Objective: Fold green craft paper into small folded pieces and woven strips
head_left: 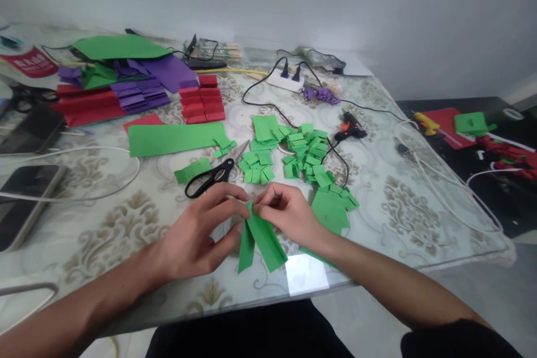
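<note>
Close to the table's front edge, a folded strip of green paper (265, 239) hangs between my two hands, its two legs spread toward me. My right hand (287, 210) pinches its top end between thumb and fingers. My left hand (205, 232) is closed around the strip's upper left side, fingertips meeting the right hand's. Just beyond the left hand lie black-handled scissors (213, 176), blades pointing away. Small cut green paper pieces (308, 148) are heaped past my right hand. A larger green sheet (329, 211) lies partly behind the right forearm.
A long green strip (176, 139), red folded paper (202, 102) and purple folded paper (140, 94) lie at back left. A black glue gun (351, 126) sits right, its cord near a white power strip (285, 78). At left is a phone (27, 201) with a white cable.
</note>
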Tool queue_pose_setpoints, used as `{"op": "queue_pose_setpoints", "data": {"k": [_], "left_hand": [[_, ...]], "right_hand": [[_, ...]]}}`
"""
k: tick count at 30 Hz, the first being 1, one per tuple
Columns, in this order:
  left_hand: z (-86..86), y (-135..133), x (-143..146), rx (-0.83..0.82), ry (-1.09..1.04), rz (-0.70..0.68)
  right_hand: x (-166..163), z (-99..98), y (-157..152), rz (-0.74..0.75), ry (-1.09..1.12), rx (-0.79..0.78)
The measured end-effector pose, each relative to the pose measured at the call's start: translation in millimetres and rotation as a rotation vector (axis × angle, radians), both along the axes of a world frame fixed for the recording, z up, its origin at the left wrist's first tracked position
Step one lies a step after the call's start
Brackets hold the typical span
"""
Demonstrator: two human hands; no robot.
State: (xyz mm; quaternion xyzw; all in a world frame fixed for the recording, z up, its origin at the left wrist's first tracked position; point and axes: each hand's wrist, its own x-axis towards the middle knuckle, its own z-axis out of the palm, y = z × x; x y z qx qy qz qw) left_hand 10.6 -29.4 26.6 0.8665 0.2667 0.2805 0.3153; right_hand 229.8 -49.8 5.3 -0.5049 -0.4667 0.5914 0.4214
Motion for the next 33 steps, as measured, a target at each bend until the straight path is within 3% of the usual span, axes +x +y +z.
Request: {"op": "queue_pose_setpoints", "data": {"k": [4, 11, 15, 20, 23, 27, 33], "left_hand": [[-2.9, 1.3, 2.5, -0.041, -0.002, 0.066], [-10.8, 3.1, 3.8, -0.32, -0.002, 0.171], [-13.4, 2.6, 3.9, -0.381, -0.039, 0.188], [-14.8, 2.8, 3.6, -0.324, -0.024, 0.197], [-12.3, 3.0, 2.5, -0.202, -0.025, 0.186], [-1.5, 1.6, 0.3, -0.002, -0.014, 0.121], [5.3, 3.4, -2.3, 0.081, 0.11, 0.029]], "right_hand": [[0.1, -2.1, -0.2, -0.022, 0.013, 0.014], [1.2, -1.9, 0.9, 0.017, 0.098, -0.004], [1.7, -1.2, 1.3, 0.042, 0.127, -0.016], [1.8, -3.3, 2.3, 0.051, 0.122, -0.007], [2.1, -3.6, 2.8, 0.035, 0.095, 0.011], [4.3, -4.2, 5.1, -0.049, 0.024, 0.073], [9.2, -9.7, 10.9, -0.139, -0.043, 0.132]]}}
